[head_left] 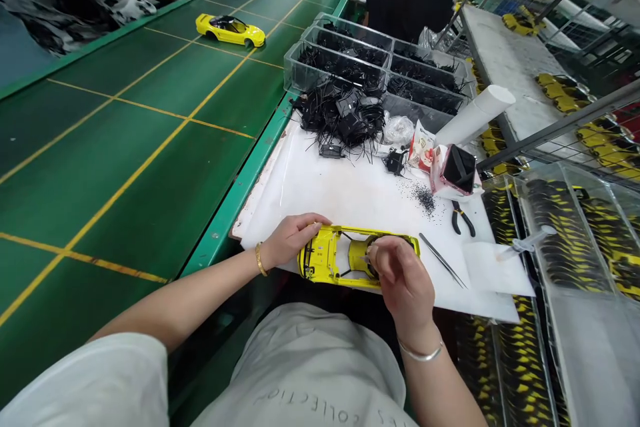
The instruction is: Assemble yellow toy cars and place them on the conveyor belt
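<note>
A yellow model car body (320, 254) lies upside down at the near edge of the white work surface, its hollow inside facing up. My left hand (293, 238) grips its left end, thumb over the near side and fingers along the far edge. Over the right part of the shell, my right hand (406, 275) is closed in a pinch; whatever its fingertips hold is hidden or too small to name. Right of the shell lie metal tweezers (443, 260). Farther back are black-handled pliers (463, 219) and a scatter of tiny black pieces (424, 199).
A heap of black wired parts (345, 113) sits before clear divided bins (340, 47). A phone (459, 169), white roll (475, 115) and syringe (527, 242) are at right. Another yellow car (231, 31) stands on the green conveyor (150, 100). Co-workers sit beyond.
</note>
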Demonstrator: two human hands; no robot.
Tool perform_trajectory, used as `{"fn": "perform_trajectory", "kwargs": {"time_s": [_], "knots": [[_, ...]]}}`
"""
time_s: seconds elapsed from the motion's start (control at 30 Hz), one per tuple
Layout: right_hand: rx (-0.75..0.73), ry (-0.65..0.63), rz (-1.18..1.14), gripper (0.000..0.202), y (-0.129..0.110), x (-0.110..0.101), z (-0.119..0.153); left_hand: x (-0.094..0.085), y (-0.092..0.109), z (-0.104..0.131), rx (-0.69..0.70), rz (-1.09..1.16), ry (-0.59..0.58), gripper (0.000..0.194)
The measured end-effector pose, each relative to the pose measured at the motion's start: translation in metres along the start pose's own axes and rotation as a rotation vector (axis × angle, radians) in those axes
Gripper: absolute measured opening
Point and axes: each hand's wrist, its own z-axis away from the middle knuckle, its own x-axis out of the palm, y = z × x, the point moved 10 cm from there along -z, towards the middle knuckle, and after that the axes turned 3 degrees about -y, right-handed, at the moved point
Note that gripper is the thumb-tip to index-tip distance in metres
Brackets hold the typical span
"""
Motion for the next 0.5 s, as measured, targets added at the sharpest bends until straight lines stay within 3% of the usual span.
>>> {"fn": "perform_trajectory", "kwargs": {"time_s": [0.23, 0.5], "knots": [[0.113, -0.023, -0.004, 0.033, 0.013, 0.002, 0.004, 0.000, 0.001, -0.001, 0.015, -0.028, -0.005, 0.042], [0.102, -0.034, -0.017, 0.034, 0.015, 0.004, 0.003, 0.000, 0.000, -0.001, 0.019, -0.026, -0.012, 0.041]]}}
